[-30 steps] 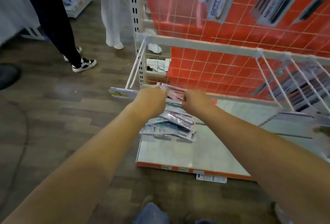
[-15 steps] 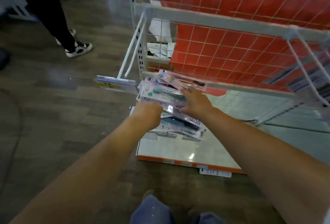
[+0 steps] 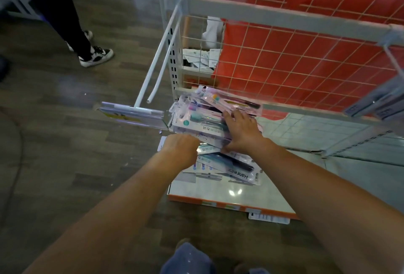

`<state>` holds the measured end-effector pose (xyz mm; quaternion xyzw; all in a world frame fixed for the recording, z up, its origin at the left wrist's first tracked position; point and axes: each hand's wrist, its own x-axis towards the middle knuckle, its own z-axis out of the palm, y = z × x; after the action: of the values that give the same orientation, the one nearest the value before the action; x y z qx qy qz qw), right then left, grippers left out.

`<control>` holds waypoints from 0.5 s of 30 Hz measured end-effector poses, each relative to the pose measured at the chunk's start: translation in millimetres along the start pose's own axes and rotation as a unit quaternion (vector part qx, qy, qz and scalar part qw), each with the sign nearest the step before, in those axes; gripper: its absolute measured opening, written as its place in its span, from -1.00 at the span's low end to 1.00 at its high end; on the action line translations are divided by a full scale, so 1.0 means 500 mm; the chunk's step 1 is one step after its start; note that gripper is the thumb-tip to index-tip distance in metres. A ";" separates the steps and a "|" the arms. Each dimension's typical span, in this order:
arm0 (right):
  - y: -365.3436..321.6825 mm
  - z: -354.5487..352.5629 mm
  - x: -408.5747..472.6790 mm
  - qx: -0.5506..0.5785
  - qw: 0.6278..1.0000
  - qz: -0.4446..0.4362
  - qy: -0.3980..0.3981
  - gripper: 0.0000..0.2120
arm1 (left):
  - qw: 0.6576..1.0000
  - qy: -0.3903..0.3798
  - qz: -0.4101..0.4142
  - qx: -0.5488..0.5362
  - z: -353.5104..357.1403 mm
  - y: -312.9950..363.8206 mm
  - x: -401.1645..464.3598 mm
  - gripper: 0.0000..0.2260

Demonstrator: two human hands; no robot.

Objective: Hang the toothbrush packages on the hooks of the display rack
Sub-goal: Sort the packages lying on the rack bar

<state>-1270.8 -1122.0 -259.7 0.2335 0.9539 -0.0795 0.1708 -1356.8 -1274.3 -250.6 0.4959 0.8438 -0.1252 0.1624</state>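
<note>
A fanned stack of toothbrush packages [image 3: 196, 120] is held between both hands, just right of an empty white double-prong hook [image 3: 153, 81] with a clear label holder [image 3: 133, 115] at its tip. My left hand [image 3: 180, 148] grips the stack's near edge with curled fingers. My right hand [image 3: 242, 129] lies over the top of the stack, fingers spread across the packages and thumb at the near edge. More toothbrush packages [image 3: 231, 166] lie in a pile on the rack's low base shelf [image 3: 236, 192] below my hands.
The display rack has a red wire-grid back [image 3: 284, 61] and a white crossbar [image 3: 284, 20]. Hung packages [image 3: 376, 103] show at the right edge. A person's legs and sneaker [image 3: 96, 55] stand at the upper left on the wood floor.
The view dropped toward the base shelf. Both hands came down from the hook's level, and a thicker fanned stack of packages now sits between them.
</note>
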 end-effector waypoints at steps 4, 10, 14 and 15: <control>-0.001 -0.004 0.009 -0.008 1.000 0.003 -0.005 -0.09 | 1.000 -0.007 -0.001 -0.013 0.006 -0.006 0.013 -0.74; -0.005 0.000 0.007 0.006 1.000 -0.005 -0.001 -0.18 | 0.999 -0.011 -0.003 -0.030 0.009 -0.008 0.012 -0.73; -0.008 0.001 0.000 0.005 1.000 -0.024 0.012 -0.23 | 0.999 -0.017 -0.012 -0.032 0.006 -0.004 0.008 -0.77; -0.008 0.000 -0.002 0.002 0.999 -0.032 0.018 -0.24 | 0.999 -0.019 -0.013 -0.029 0.006 -0.004 0.007 -0.78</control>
<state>-1271.9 -1126.0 -259.0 0.2050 0.9637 -0.0825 0.1501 -1359.6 -1273.4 -254.5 0.4775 0.8502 -0.1123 0.1913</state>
